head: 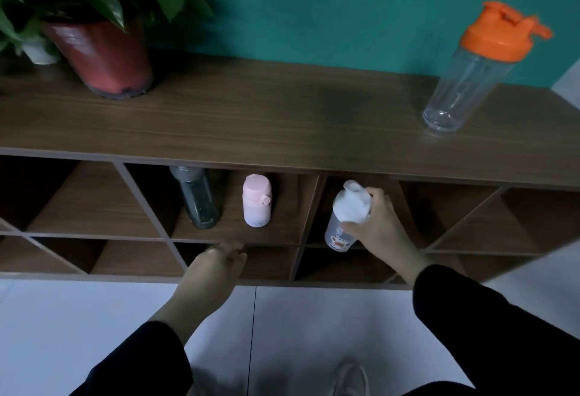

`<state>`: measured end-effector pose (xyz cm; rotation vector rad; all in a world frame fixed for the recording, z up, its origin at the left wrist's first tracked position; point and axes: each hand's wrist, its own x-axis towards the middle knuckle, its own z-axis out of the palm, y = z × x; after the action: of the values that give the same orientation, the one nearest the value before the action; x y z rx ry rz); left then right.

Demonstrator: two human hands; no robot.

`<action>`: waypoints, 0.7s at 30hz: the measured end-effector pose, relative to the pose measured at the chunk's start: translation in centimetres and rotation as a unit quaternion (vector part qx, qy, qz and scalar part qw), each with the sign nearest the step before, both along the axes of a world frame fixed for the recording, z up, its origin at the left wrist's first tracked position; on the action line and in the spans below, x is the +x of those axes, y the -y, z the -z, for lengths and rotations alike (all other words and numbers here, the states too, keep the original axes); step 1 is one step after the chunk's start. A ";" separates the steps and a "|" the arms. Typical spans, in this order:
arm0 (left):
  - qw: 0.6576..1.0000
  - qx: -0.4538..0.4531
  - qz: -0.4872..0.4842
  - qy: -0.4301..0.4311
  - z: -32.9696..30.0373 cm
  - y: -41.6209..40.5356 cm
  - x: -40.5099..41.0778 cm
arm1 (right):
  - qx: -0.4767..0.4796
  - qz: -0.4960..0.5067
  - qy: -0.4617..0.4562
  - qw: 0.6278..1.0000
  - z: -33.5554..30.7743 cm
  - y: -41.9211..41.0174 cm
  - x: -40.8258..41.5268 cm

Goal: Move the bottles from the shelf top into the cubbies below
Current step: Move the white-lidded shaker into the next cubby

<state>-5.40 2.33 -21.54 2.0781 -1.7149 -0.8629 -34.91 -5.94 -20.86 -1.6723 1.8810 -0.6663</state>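
Head view: right hand [381, 226] clamped round the white-capped bottle [345, 216] at the mouth of a middle cubby [361, 207], left hand [216, 265] loosely curled, empty, by the shelf edge. Best to set it down upright, well inside, then let go. Orange-lidded bottle [477, 69] waits on the shelf top [251, 113].

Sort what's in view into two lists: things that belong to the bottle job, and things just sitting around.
Job:
- orange-lid bottle, on the shelf top
- white-lid bottle, held by the right hand at a cubby
- dark bottle and pink bottle, in a cubby
- left hand, holding nothing

Lying about:
- potted plant
- shoe
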 end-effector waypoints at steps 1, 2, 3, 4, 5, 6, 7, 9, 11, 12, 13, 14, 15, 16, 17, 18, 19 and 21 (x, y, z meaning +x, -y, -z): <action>1.000 0.004 -0.005 0.000 0.2 0.2 0.3 | 0.000 -0.002 0.007 1.000 0.7 1.1 0.4; 1.000 0.010 -0.009 -0.001 0.3 0.3 0.5 | -0.002 -0.004 0.011 1.000 1.1 1.8 0.6; 1.000 0.010 -0.007 0.000 0.4 0.3 0.7 | -0.003 -0.006 0.014 1.000 1.4 2.5 0.7; 1.000 0.012 -0.004 0.004 0.5 0.3 0.9 | 0.000 -0.005 0.016 1.000 1.7 3.2 0.9; 1.000 0.011 -0.001 0.005 0.7 0.4 1.1 | 0.002 -0.001 0.012 1.000 1.9 3.9 1.0; 1.000 0.012 -0.001 0.004 0.7 0.5 1.2 | 0.007 0.003 0.004 1.000 2.1 4.5 1.1; 1.000 0.014 -0.003 0.003 0.9 0.7 1.3 | 0.013 0.007 -0.008 1.000 2.3 5.1 1.2; 1.000 0.014 -0.005 0.004 1.2 1.0 1.4 | 0.030 0.009 -0.020 0.999 2.8 6.1 1.2; 1.000 0.011 0.005 0.014 1.5 1.1 1.4 | 0.042 0.006 -0.008 0.999 3.3 6.7 1.1; 1.000 0.010 0.010 0.016 1.6 1.2 1.3 | 0.043 0.004 -0.001 0.999 3.5 6.9 1.0; 1.000 0.005 0.016 0.017 1.7 1.4 1.2 | 0.044 -0.001 0.003 0.999 3.5 7.0 1.0; 1.000 0.002 0.018 0.015 1.9 1.5 1.0 | 0.047 -0.006 0.010 0.999 3.6 7.2 1.0; 1.000 0.003 0.016 0.008 2.0 1.6 0.9 | 0.049 -0.014 0.012 0.999 3.7 7.3 1.1; 1.000 0.004 0.011 -0.001 1.9 1.7 0.6 | 0.047 -0.022 0.013 0.999 3.8 7.4 1.1; 1.000 0.002 0.007 -0.004 1.9 1.8 0.4 | 0.047 -0.029 0.008 0.998 3.9 7.5 1.0; 1.000 -0.001 0.006 -0.005 2.0 1.9 0.3 | 0.044 -0.034 -0.002 0.998 4.0 7.6 1.0; 1.000 -0.004 0.006 -0.003 1.9 2.0 0.1 | 0.042 -0.037 -0.017 0.998 4.0 7.5 0.9; 1.000 -0.007 0.015 0.001 1.8 2.2 -0.2 | 0.038 -0.034 -0.039 0.998 3.9 7.2 0.7</action>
<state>-5.56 0.18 -23.36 2.0484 -1.7533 -0.8550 -34.17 -13.18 -24.75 -1.7263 1.8699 -0.5032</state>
